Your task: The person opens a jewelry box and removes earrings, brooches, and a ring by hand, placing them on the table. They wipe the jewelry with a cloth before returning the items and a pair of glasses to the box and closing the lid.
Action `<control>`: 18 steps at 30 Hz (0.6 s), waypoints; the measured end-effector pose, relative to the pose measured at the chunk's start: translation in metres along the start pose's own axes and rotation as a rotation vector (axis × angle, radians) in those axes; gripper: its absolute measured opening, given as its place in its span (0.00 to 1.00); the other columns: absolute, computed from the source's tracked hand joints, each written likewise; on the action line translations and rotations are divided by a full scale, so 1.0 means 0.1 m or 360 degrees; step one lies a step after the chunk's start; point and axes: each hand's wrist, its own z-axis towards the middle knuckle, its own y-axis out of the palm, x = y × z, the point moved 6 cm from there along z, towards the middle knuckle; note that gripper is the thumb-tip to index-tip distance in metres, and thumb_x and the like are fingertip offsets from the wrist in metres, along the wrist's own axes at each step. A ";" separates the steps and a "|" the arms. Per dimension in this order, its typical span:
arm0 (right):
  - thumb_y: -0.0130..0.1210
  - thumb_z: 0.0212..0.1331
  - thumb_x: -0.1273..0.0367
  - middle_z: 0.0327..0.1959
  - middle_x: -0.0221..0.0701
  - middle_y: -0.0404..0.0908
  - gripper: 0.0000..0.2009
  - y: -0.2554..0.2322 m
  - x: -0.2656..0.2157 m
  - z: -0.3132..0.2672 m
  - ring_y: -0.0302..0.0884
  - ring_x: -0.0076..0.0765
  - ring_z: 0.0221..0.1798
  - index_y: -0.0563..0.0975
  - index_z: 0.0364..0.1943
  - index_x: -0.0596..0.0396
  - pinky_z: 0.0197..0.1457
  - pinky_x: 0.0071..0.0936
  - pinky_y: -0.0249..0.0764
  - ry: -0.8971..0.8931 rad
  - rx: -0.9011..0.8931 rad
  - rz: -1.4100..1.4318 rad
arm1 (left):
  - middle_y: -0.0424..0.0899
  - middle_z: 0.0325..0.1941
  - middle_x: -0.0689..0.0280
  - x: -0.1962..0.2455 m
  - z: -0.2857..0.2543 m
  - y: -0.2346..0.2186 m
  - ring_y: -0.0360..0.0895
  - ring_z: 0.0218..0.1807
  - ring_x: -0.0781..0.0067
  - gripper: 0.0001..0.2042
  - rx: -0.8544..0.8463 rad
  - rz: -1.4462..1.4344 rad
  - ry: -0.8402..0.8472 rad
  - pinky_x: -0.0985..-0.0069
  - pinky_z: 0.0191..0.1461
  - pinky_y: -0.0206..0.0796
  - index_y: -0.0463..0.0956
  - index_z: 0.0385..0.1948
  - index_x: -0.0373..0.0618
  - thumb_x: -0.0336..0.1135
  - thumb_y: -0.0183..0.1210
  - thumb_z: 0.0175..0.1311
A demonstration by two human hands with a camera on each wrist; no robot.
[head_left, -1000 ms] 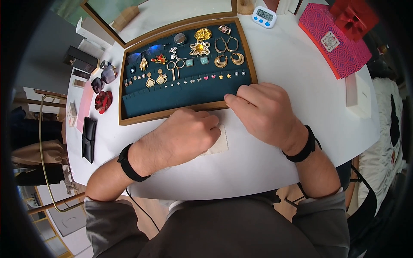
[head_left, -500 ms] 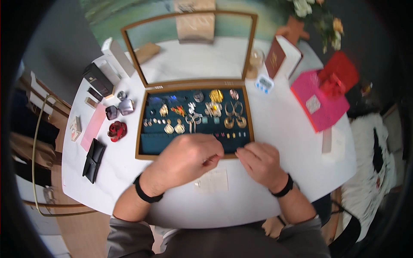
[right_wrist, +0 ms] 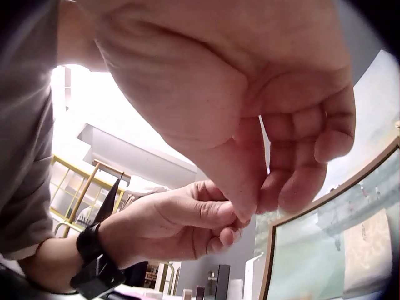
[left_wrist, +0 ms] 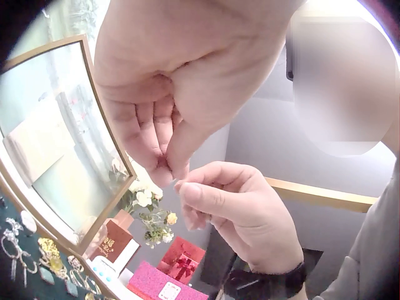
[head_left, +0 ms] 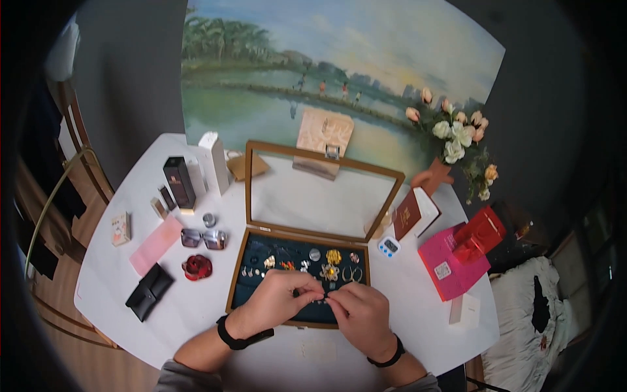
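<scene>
In front of the person both hands meet over a wooden jewellery box [head_left: 236, 271] with a dark green lining. The left hand [head_left: 277, 299] pinches with thumb and forefinger at something tiny, and the right hand's [head_left: 362, 315] thumb and forefinger pinch right against it. I cannot tell what the tiny thing is; fingertips cover nearly all of it. Rows of earrings and brooches fill the lining, among them a gold brooch [head_left: 334, 256] and large hoop earrings [head_left: 353, 274]. The hands hide the lining's front part. The box's glass lid [head_left: 313, 196] stands raised behind.
Left on the white table lie sunglasses [head_left: 204, 239], a red flower ornament [head_left: 197, 267] and a black case [head_left: 149, 292]. Slim boxes [head_left: 179, 182] stand farther back. To the right are a timer [head_left: 388, 246], a dark red book [head_left: 408, 215] and a pink bag [head_left: 437, 264].
The head view has tilted up, bringing the painting and flowers in. The hands, apart earlier near the box's front edge, have come together fingertip to fingertip over the box.
</scene>
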 end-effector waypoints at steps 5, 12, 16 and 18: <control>0.74 0.56 0.71 0.31 0.31 0.85 0.05 0.09 -0.04 0.16 0.85 0.43 0.33 0.88 0.33 0.53 0.37 0.39 0.78 -0.0002 -0.0014 0.0109 | 0.95 0.37 0.60 0.01 0.00 -0.12 0.94 0.40 0.68 0.03 0.0126 0.0102 -0.0039 0.75 0.45 0.83 0.91 0.39 0.41 0.25 0.72 0.66; 0.74 0.57 0.70 0.29 0.30 0.85 0.05 0.17 0.12 0.09 0.85 0.43 0.31 0.88 0.32 0.52 0.36 0.39 0.78 0.0064 -0.0104 0.0098 | 0.94 0.39 0.58 0.00 -0.01 -0.01 0.93 0.40 0.63 0.05 0.0066 0.0216 0.0026 0.73 0.44 0.83 0.90 0.42 0.41 0.25 0.71 0.68; 0.72 0.59 0.68 0.29 0.30 0.81 0.04 0.22 0.19 0.04 0.84 0.43 0.32 0.87 0.34 0.50 0.37 0.40 0.76 0.0121 -0.0152 0.0193 | 0.92 0.40 0.57 0.00 -0.03 0.06 0.91 0.41 0.56 0.06 0.0034 0.0323 0.0140 0.69 0.44 0.83 0.89 0.43 0.42 0.26 0.71 0.68; 0.72 0.59 0.68 0.29 0.30 0.82 0.05 0.27 0.26 0.01 0.85 0.44 0.33 0.88 0.35 0.50 0.37 0.41 0.76 0.0231 -0.0236 0.0258 | 0.92 0.40 0.57 -0.02 -0.03 0.08 0.91 0.41 0.54 0.06 0.0032 0.0354 0.0155 0.68 0.44 0.83 0.89 0.43 0.42 0.27 0.71 0.67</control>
